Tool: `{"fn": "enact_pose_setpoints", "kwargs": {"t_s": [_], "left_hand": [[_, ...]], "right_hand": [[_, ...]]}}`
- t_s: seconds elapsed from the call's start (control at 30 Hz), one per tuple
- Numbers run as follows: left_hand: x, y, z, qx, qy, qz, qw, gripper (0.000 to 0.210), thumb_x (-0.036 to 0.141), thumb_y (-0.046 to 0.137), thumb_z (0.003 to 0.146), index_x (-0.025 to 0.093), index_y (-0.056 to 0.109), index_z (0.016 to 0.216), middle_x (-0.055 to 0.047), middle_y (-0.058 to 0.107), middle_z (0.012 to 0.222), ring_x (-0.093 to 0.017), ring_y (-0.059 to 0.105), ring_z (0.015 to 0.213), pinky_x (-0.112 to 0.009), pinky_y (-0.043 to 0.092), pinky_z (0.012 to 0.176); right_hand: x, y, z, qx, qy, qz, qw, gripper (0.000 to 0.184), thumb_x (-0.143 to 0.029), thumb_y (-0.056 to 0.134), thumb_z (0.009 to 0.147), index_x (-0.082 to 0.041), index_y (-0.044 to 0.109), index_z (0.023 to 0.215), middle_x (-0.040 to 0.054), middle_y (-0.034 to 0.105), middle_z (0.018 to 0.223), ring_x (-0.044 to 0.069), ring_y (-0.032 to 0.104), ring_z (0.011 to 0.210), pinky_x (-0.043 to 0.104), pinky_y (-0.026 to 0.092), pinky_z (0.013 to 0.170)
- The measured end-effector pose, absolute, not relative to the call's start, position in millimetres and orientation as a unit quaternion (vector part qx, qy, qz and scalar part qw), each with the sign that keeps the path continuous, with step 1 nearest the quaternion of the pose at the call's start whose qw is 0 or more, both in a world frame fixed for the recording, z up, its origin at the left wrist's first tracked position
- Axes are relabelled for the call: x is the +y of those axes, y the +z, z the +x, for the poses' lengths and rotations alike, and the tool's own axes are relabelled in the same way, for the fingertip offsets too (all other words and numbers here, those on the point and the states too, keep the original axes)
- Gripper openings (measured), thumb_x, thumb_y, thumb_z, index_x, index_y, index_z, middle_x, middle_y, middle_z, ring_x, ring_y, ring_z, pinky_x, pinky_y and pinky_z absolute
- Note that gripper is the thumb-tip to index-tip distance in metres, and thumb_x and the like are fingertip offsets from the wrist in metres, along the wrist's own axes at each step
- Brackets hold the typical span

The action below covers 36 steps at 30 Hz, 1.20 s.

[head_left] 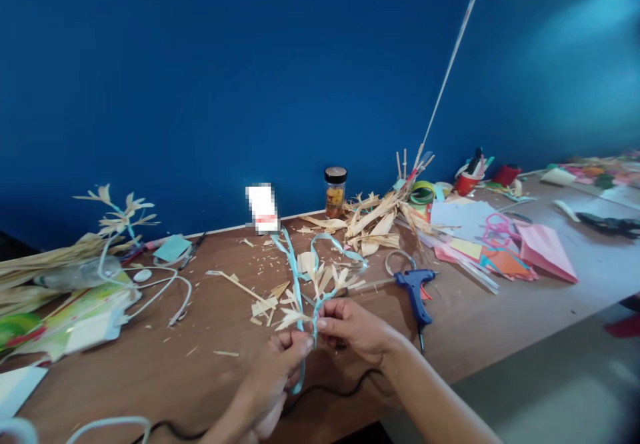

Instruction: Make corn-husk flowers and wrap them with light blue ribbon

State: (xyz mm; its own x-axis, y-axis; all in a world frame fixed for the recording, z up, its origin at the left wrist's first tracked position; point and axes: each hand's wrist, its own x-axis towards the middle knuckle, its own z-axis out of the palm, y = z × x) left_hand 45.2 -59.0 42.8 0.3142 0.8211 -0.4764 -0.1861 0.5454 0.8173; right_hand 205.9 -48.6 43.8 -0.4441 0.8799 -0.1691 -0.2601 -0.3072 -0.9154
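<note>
Between my two hands is a husk flower stem [317,311], wrapped in light blue ribbon and bearing pale, pointed dried-husk petals. My left hand [280,371] pinches the lower part of the stem with thumb and forefinger. Just above, my right hand [350,327] grips the stem with curled fingers. A light blue ribbon [294,277] runs from the back of the table down past the flower, with a loop hanging below my left hand. Right of my hands lies a blue glue gun [416,291].
A dark-lidded jar [335,194] and a husk pile [380,221] stand along the blue wall. Coloured paper [545,251] lies right. At left are another husk flower [127,214], a white cable [165,281] and a plastic bottle [80,273]. A black cord [345,391] crosses the front.
</note>
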Motion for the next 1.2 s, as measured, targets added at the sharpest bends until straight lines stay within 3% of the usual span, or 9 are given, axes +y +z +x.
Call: {"fn": "enact_pose_setpoints", "kwargs": {"t_s": [0.17, 0.4, 0.6, 1.03, 1.2], "left_hand": [[-59, 38, 46, 0.512, 0.346, 0.364, 0.697, 0.032, 0.04, 0.068, 0.056, 0.017, 0.047, 0.052, 0.012, 0.023, 0.036, -0.002, 0.015, 0.032, -0.017, 0.011, 0.035], [-57, 41, 44, 0.547, 0.349, 0.507, 0.568, 0.02, 0.032, 0.062, 0.062, 0.013, 0.057, 0.056, 0.005, 0.044, 0.047, -0.007, 0.033, 0.043, -0.018, 0.026, 0.041], [-58, 42, 45, 0.576, 0.341, 0.564, 0.483, 0.017, 0.028, 0.056, 0.065, 0.013, 0.059, 0.057, 0.003, 0.047, 0.05, -0.009, 0.036, 0.048, -0.019, 0.03, 0.045], [-53, 35, 43, 0.595, 0.34, 0.527, 0.503, 0.018, 0.03, 0.061, 0.06, 0.013, 0.057, 0.055, 0.005, 0.043, 0.046, -0.008, 0.035, 0.046, -0.019, 0.028, 0.043], [-52, 33, 46, 0.554, 0.38, 0.419, 0.611, 0.023, 0.033, 0.064, 0.059, 0.014, 0.052, 0.054, 0.006, 0.041, 0.042, -0.005, 0.029, 0.04, -0.018, 0.025, 0.039]], "right_hand": [[-48, 43, 204, -0.435, 0.736, -0.354, 0.379, 0.025, -0.036, 0.063, 0.071, -0.013, 0.054, 0.072, -0.0054, 0.047, 0.058, 0.004, 0.036, 0.048, 0.016, 0.028, 0.047], [-46, 32, 198, -0.413, 0.731, -0.382, 0.387, 0.029, -0.04, 0.063, 0.069, -0.013, 0.054, 0.071, -0.0043, 0.046, 0.058, 0.005, 0.038, 0.049, 0.017, 0.029, 0.046], [-47, 31, 188, -0.404, 0.696, -0.407, 0.432, 0.032, -0.041, 0.066, 0.065, -0.013, 0.053, 0.068, -0.0059, 0.043, 0.054, 0.005, 0.032, 0.046, 0.019, 0.023, 0.045], [-47, 30, 182, -0.5, 0.546, -0.501, 0.449, 0.018, -0.03, 0.062, 0.069, -0.013, 0.057, 0.067, -0.0028, 0.05, 0.06, 0.009, 0.041, 0.057, 0.021, 0.033, 0.055], [-50, 32, 181, -0.478, 0.551, -0.494, 0.473, 0.021, -0.033, 0.063, 0.069, -0.013, 0.055, 0.068, -0.0031, 0.049, 0.06, 0.008, 0.04, 0.056, 0.02, 0.032, 0.053]]}}
